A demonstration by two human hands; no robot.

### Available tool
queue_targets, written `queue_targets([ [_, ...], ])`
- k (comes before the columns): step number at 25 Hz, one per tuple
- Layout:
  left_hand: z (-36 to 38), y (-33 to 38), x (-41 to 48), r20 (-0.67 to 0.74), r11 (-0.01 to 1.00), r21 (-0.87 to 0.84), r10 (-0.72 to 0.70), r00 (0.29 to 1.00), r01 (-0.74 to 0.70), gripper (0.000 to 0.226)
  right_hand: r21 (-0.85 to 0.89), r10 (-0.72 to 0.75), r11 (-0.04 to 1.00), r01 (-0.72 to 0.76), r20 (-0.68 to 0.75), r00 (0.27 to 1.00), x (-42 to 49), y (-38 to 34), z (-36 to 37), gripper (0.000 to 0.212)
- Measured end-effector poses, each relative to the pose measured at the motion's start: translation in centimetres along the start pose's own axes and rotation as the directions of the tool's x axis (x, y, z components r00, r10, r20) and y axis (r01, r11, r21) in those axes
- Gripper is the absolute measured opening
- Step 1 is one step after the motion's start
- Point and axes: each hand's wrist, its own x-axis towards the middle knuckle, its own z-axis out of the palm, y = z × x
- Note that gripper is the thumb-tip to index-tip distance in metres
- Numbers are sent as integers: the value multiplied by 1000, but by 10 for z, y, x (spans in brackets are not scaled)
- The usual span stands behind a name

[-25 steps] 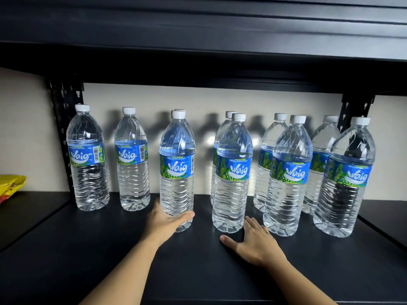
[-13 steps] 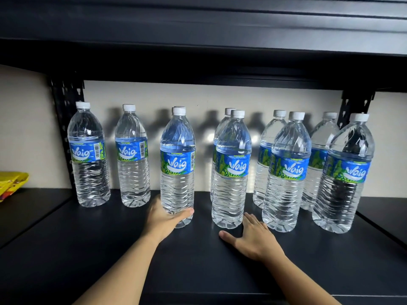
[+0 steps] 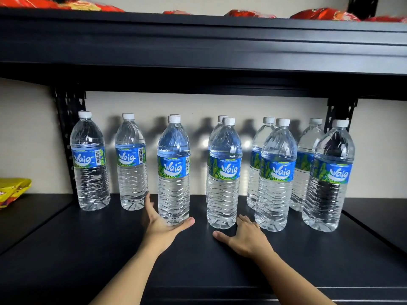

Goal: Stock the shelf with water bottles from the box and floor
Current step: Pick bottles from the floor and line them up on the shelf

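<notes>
While both arms reach in from the front edge, the black shelf (image 3: 66, 249) carries upright water bottles in two loose rows. Left hand (image 3: 161, 227) cups the base of the third front bottle (image 3: 174, 172), thumb across its front, fingers going round its left side, so it grasps that bottle low down. Right hand (image 3: 246, 237) lies flat on the shelf, palm down, fingers spread and loose, holding nothing; its fingertips sit just beside the base of the middle front bottle (image 3: 224, 175), cannot tell if they touch. Far-left bottle (image 3: 90, 161) stands by the left rear upright (image 3: 66, 119), and the second bottle (image 3: 131, 161) stands just right of it, both set further back. Behind the grasped bottle a cap of another bottle (image 3: 176, 115) shows, and one more hidden bottle (image 3: 221, 118) peeks behind the middle one. Toward the right edge stand two front bottles, one (image 3: 277, 175) near the right hand and one (image 3: 330, 177) nearest the right rear post (image 3: 340, 115), with two rear bottles (image 3: 262, 150) and (image 3: 308, 150) behind them. All have white caps, blue-green "Waig" labels, clear water. Yellow packet (image 3: 13, 190) lies on the neighbouring shelf at far left. Upper shelf (image 3: 198, 40) overhead holds red snack bags (image 3: 319, 14) along its top. Beige wall (image 3: 198, 106) behind.
</notes>
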Motion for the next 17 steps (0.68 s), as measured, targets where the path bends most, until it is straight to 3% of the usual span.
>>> queue_targets([
  [3, 4, 6, -32, -142, 1000, -8, -31, 989, 30, 122, -18, 4, 1000, -4, -4, 1000, -21, -3, -9, 94],
  [5, 9, 9, -56, -299, 999, -18, -46, 953, 43, 85, -42, -50, 998, 50, 1, 999, -45, 1, -14, 73],
  [7, 26, 19, -92, -424, 999, 16, 48, 904, -45, 42, -13, -168, 986, 168, 13, 986, -78, 18, -22, 60],
  [9, 53, 31, -137, -442, 974, 43, 219, 870, -223, 29, 55, -258, 965, 257, 12, 966, -115, 44, -36, 49],
  [11, 96, 39, -186, -322, 913, 54, 399, 858, -404, 31, 105, -276, 954, 279, -42, 960, -160, 84, -56, 41],
  [13, 146, 38, -226, -139, 873, 2, 483, 865, -487, 33, 109, -209, 969, 220, -101, 973, -204, 133, -75, 35],
  [17, 240, 24, -287, 263, 919, -42, 389, 883, -392, 30, 54, 129, 991, -122, -175, 976, -289, 251, -93, 33],
])
